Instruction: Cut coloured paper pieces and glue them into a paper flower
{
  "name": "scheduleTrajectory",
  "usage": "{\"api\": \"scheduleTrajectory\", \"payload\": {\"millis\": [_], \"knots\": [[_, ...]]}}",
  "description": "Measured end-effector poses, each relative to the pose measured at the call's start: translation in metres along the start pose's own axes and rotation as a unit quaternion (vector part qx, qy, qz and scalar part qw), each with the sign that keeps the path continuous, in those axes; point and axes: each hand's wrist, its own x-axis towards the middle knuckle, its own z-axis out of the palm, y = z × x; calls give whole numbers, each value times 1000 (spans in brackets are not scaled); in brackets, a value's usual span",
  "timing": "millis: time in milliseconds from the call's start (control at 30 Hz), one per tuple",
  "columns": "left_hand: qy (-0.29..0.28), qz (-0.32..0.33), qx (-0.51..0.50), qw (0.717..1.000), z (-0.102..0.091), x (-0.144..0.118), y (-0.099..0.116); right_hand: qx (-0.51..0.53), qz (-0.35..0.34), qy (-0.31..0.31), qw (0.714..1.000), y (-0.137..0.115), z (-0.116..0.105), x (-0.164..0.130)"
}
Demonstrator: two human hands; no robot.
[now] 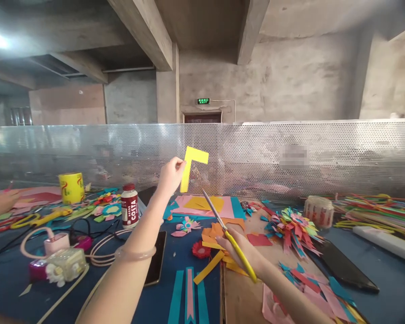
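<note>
While the left hand (172,173) pinches a bent yellow paper strip (188,162) at its two o'clock, the right hand (250,253), at five o'clock from the strip, grasps scissors (239,254), their blades aimed toward eleven and apart from the paper. Farther out from the strip, a red flower (200,249) lies at six, a bottle (129,207) at eight, a many-coloured paper flower (293,228) at four.
</note>
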Motion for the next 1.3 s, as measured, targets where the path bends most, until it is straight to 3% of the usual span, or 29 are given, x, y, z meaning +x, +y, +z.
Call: {"api": "scheduleTrajectory", "payload": {"millis": [67, 133, 267, 567, 867, 1300], "knots": [[-26, -17, -14, 999, -10, 3, -10, -10, 5, -20, 1000, 8, -9, 3], [-88, -59, -98, 990, -13, 2, -17, -15, 17, -38, 999, 14, -16, 7], [-192, -105, -215, 952, -3, -3, -17, -28, 31, -26, 999, 12, -22, 8], [-323, -109, -201, 919, 23, -16, 0, -16, 73, 12, 997, -3, -31, 4], [-345, -135, -183, 911, 34, -22, 15, 26, 98, -3, 995, -1, -34, 2], [-395, -99, -167, 898, 46, -27, 17, 50, 88, -14, 995, 12, -34, 3]]}}
